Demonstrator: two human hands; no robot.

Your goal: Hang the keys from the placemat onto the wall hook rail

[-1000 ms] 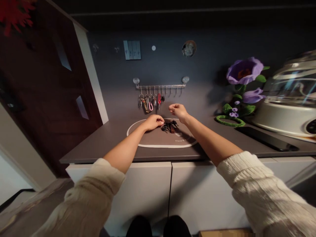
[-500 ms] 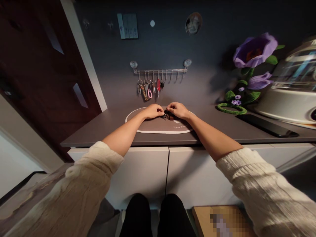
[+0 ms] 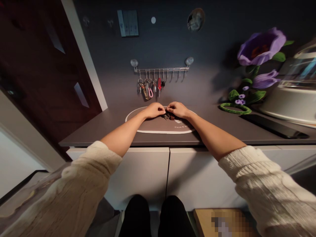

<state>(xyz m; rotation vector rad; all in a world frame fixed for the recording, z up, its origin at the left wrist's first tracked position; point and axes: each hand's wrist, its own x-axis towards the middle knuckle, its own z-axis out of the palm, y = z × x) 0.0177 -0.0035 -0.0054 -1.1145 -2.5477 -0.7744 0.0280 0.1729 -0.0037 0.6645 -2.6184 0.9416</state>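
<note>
The keys (image 3: 168,115) lie on the mat (image 3: 158,126), toward its back edge and well in from the counter's (image 3: 98,131) front edge. Bare counter runs from the mat to the left corner; on the right, open surface separates it from the green ring (image 3: 235,108) and the phone (image 3: 274,126). The left hand (image 3: 155,110) and right hand (image 3: 178,109) bend their fingers close together at the keys; whether either pinches one is hidden.

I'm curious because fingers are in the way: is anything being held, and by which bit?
Fingertips of the left hand and right hand are at the dark keys, but they hide whether any part is gripped, so I can't tell.
</note>
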